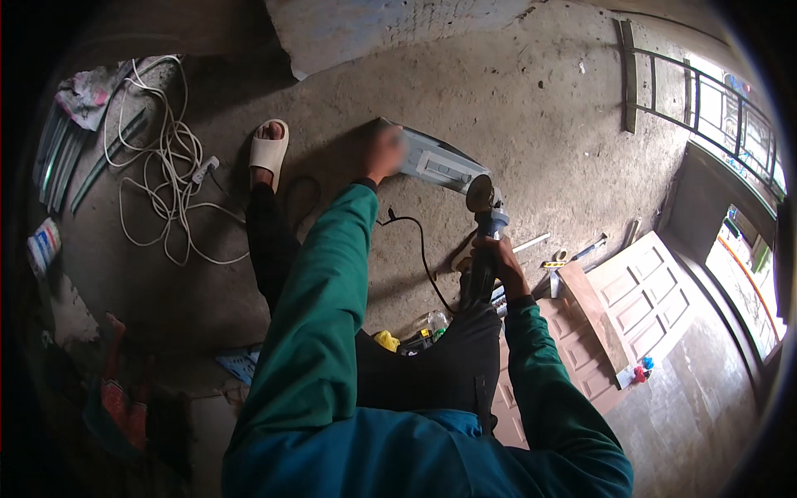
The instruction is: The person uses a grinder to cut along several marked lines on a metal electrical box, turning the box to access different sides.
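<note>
My right hand [498,256] is wrapped round the body of an angle grinder [491,221], which points away from me. Its round disc [478,192] is right at the near right end of a long grey metal panel [440,168]; I cannot tell whether the two touch. A framed slot with small rectangles shows on the panel's face. At the far left end of the panel, my left hand [385,154] grips it, though the fingers are blurred. A black cord [422,241] curves over the floor beside the grinder.
Tangled white cable [174,174] with a socket lies left, near metal strips [60,162]. My sandalled foot [269,149] stands beside it. Panelled doors [647,286], a plank [593,314] and a level [551,264] lie right. A metal frame [701,100] stands far right.
</note>
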